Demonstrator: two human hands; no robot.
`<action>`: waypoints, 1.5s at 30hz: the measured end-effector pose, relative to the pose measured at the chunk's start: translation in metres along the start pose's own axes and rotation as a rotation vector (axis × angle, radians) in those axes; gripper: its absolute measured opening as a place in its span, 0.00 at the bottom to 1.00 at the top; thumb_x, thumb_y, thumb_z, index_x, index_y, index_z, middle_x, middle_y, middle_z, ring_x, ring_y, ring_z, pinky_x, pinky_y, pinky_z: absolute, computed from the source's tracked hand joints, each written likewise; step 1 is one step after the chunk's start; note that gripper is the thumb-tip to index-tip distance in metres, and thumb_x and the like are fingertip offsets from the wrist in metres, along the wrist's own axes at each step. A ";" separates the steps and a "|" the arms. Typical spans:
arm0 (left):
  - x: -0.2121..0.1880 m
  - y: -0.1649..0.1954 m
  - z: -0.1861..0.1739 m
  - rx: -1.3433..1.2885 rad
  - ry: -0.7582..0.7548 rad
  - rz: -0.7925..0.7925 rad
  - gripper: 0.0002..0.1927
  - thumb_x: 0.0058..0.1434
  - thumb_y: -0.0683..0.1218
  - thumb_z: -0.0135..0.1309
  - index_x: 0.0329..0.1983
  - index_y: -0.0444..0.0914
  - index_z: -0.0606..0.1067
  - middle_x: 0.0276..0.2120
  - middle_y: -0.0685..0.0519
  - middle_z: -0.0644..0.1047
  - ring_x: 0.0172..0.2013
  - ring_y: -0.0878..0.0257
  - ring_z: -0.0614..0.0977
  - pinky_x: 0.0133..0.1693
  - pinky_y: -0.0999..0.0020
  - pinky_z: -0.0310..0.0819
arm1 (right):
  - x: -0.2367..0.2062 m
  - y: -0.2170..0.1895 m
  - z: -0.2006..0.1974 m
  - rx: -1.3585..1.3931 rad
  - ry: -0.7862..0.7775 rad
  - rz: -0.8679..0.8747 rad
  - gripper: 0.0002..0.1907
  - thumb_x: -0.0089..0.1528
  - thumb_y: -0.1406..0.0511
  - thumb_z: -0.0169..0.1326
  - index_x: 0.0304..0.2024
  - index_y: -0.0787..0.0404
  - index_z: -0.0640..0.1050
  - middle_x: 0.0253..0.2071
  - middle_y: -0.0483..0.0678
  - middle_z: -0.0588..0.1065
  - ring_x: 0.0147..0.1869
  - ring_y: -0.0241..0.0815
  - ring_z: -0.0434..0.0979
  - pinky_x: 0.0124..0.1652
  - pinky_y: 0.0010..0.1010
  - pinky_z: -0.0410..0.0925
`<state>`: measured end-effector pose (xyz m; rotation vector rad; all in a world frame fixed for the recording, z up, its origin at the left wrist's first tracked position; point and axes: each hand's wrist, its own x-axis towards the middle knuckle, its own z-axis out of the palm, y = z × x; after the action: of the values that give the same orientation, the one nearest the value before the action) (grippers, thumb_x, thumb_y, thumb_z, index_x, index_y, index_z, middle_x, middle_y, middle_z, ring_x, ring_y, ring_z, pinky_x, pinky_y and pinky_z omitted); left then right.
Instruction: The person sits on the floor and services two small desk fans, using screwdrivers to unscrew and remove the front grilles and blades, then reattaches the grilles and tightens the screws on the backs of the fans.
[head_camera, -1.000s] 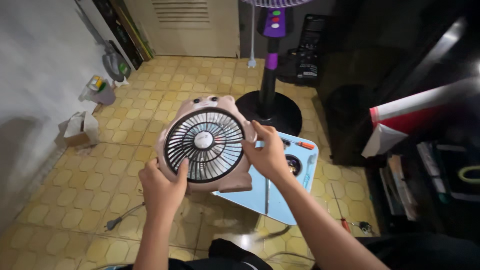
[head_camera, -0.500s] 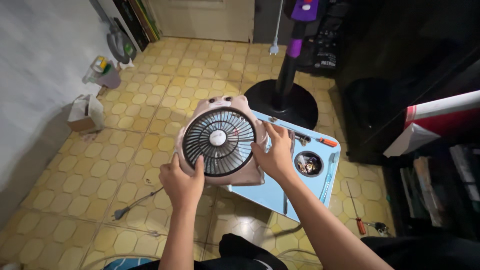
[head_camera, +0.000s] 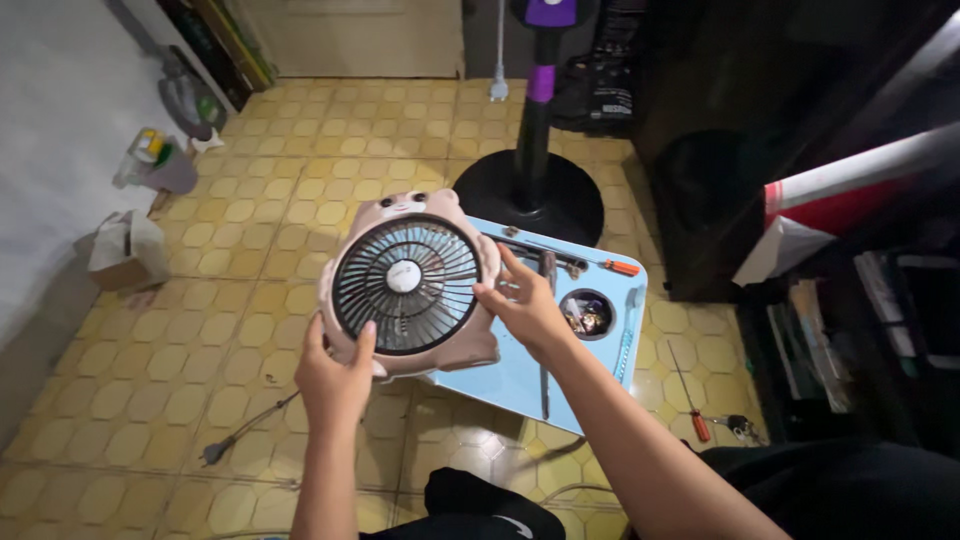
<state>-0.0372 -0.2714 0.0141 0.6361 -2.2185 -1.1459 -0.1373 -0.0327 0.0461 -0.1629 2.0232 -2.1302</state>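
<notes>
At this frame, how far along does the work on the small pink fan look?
Looks done: nothing visibly opened. The small pink fan has its dark front grille in place.

In hand: left hand grips the fan's lower left edge, right hand its right side, holding it above the light blue folding table.

Left: the orange-handled screwdriver lies unused on the table beside a recessed cup of small parts.

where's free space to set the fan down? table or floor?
Both hands, left hand and right hand, hold the small fan above the blue table. The table's near part is bare; its far edge is crowded with screwdrivers and a cup of parts. Widest bare patch: the tiled floor left of the fan, between the box and the stand-fan base.
</notes>
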 end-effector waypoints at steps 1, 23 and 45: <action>0.000 0.002 -0.002 0.002 0.001 -0.005 0.37 0.55 0.57 0.66 0.63 0.32 0.71 0.48 0.37 0.81 0.47 0.42 0.84 0.48 0.53 0.76 | 0.000 0.000 0.001 -0.005 0.025 0.055 0.43 0.60 0.65 0.64 0.75 0.57 0.60 0.63 0.56 0.71 0.55 0.41 0.78 0.45 0.31 0.74; -0.009 0.016 -0.008 0.148 -0.135 -0.059 0.33 0.57 0.61 0.62 0.58 0.36 0.72 0.47 0.37 0.81 0.49 0.38 0.81 0.50 0.48 0.74 | -0.002 -0.015 0.003 -0.439 0.069 0.129 0.37 0.61 0.57 0.54 0.71 0.56 0.62 0.61 0.54 0.76 0.42 0.48 0.84 0.40 0.38 0.75; -0.012 0.002 -0.004 0.105 -0.112 -0.075 0.36 0.55 0.60 0.65 0.59 0.32 0.71 0.47 0.35 0.80 0.49 0.40 0.82 0.51 0.50 0.74 | -0.016 -0.020 0.017 -0.423 -0.143 0.397 0.43 0.58 0.44 0.55 0.61 0.70 0.64 0.47 0.60 0.78 0.41 0.51 0.85 0.27 0.40 0.78</action>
<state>-0.0256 -0.2650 0.0142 0.7202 -2.3806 -1.1323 -0.1190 -0.0445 0.0678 0.0257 2.1743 -1.4062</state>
